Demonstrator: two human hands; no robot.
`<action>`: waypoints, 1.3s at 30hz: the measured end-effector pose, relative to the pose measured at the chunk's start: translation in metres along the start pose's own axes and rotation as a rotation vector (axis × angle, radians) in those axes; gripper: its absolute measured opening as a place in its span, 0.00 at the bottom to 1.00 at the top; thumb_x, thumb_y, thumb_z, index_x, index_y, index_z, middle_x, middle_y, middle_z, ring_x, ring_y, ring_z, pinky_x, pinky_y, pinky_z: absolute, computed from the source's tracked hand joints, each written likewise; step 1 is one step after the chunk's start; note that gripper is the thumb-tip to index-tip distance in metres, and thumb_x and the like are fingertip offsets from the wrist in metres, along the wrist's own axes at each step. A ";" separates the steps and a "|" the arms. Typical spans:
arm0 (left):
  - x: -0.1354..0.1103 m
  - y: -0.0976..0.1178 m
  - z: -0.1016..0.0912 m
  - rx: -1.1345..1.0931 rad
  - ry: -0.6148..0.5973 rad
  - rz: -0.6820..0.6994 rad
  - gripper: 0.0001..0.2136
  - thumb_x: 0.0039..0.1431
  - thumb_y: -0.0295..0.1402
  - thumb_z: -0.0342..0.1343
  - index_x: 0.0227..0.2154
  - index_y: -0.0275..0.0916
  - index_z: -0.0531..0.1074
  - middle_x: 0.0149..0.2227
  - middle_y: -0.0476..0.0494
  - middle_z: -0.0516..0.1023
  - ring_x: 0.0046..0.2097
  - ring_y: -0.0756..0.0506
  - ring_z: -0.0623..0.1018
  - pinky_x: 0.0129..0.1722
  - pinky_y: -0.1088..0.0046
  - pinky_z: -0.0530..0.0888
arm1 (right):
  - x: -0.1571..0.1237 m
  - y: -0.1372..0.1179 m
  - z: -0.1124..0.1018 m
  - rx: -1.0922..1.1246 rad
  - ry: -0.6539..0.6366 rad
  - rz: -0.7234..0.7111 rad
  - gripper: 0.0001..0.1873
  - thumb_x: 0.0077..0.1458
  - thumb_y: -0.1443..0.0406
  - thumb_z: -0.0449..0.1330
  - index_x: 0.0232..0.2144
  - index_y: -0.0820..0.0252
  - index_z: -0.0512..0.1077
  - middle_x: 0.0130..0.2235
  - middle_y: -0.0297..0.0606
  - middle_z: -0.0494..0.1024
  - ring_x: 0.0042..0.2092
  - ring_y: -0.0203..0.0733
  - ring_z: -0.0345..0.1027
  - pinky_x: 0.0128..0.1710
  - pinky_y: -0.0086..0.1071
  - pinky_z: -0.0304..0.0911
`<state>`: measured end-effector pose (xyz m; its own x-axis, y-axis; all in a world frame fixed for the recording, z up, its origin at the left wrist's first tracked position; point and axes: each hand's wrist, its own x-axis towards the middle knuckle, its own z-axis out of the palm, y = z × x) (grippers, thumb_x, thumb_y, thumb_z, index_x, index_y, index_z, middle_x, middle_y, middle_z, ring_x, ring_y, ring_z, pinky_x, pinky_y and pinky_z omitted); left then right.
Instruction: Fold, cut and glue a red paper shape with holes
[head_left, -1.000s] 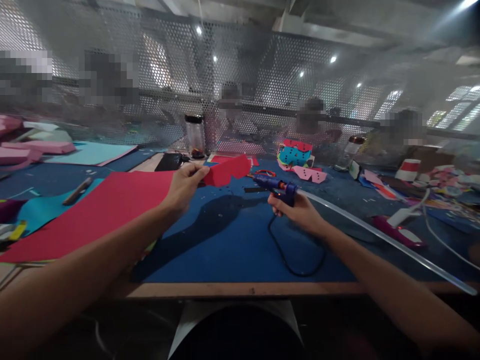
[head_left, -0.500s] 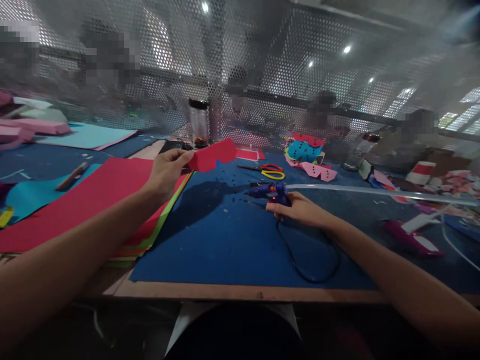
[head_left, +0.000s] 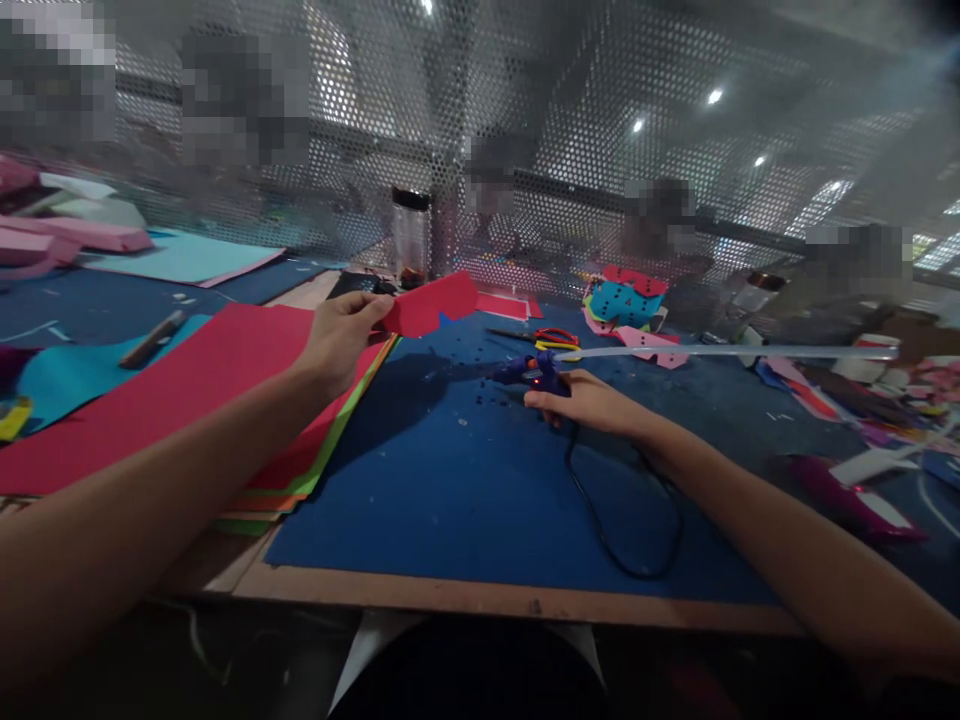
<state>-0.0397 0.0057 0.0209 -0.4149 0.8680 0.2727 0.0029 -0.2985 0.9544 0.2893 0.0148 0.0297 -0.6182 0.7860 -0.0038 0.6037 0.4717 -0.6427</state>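
Between the thumb and fingers of my left hand (head_left: 346, 335) is a red paper piece (head_left: 431, 305) with a notch cut in its lower edge, raised above the table. My right hand (head_left: 589, 402) is wrapped round a blue glue gun (head_left: 534, 372), its nozzle pointing left. A long clear glue stick (head_left: 735, 351) sticks out of the gun's back, and a black cord (head_left: 592, 510) loops below it. Small black bits (head_left: 480, 385) lie on the blue mat (head_left: 420, 500) by the nozzle. Scissors (head_left: 551, 340) with red and yellow handles rest just behind the gun.
Stacked coloured sheets (head_left: 225, 370) lie at left beside a cutter (head_left: 154, 340). Dotted paper pieces (head_left: 626, 300), a lidded jar (head_left: 411, 235) and a perforated metal screen (head_left: 570, 130) stand behind. A purple device (head_left: 862, 500) and paper scraps are at right.
The view has shifted slightly, so the scene sits a little to the right. My right hand has tilted the glue gun, and the glue stick now lies nearly level. My left hand keeps its hold.
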 end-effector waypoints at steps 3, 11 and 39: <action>-0.001 0.001 0.001 -0.005 0.009 -0.008 0.06 0.60 0.31 0.61 0.31 0.33 0.74 0.30 0.46 0.76 0.34 0.49 0.74 0.43 0.63 0.72 | 0.000 0.000 0.001 0.025 -0.009 -0.022 0.22 0.58 0.46 0.60 0.25 0.57 0.74 0.25 0.36 0.78 0.26 0.40 0.72 0.30 0.35 0.66; -0.003 0.000 0.003 -0.011 -0.002 -0.018 0.05 0.59 0.29 0.60 0.30 0.33 0.74 0.29 0.46 0.75 0.32 0.50 0.74 0.44 0.63 0.73 | 0.003 -0.001 0.002 0.004 -0.008 -0.063 0.20 0.59 0.48 0.60 0.24 0.56 0.73 0.23 0.35 0.77 0.26 0.39 0.70 0.29 0.35 0.64; 0.001 -0.005 0.001 -0.004 -0.024 -0.007 0.06 0.55 0.34 0.64 0.28 0.37 0.76 0.30 0.47 0.77 0.32 0.49 0.76 0.36 0.72 0.74 | 0.000 -0.005 0.003 -0.020 0.005 0.048 0.25 0.58 0.44 0.59 0.24 0.58 0.72 0.25 0.36 0.76 0.28 0.40 0.70 0.31 0.35 0.65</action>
<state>-0.0397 0.0084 0.0166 -0.3929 0.8795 0.2685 -0.0037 -0.2935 0.9560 0.2846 0.0110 0.0308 -0.5860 0.8098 -0.0307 0.6427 0.4413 -0.6263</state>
